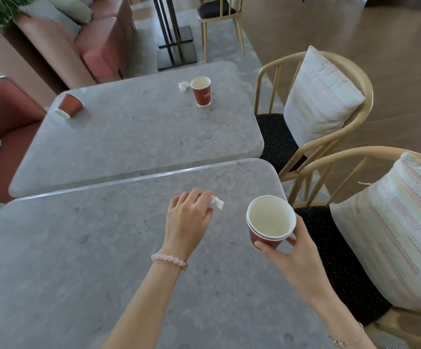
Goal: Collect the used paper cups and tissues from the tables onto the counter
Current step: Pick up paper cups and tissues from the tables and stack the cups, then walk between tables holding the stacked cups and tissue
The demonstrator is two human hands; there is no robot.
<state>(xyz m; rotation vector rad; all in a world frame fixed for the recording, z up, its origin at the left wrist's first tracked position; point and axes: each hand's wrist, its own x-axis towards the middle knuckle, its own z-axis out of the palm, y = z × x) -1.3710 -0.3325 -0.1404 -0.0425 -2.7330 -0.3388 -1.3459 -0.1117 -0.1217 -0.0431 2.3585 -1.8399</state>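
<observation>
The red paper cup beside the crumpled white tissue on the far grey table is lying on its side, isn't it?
No. The red paper cup beside the crumpled white tissue on the far grey table stands upright, as the head view shows. The tipped red cup lies at the left corner.

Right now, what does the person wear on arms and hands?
No sleeves or gloves. Left hand: a pink bead bracelet with a gold charm at the wrist. Right hand: a thin chain bracelet at the wrist, near the frame edge.
</observation>
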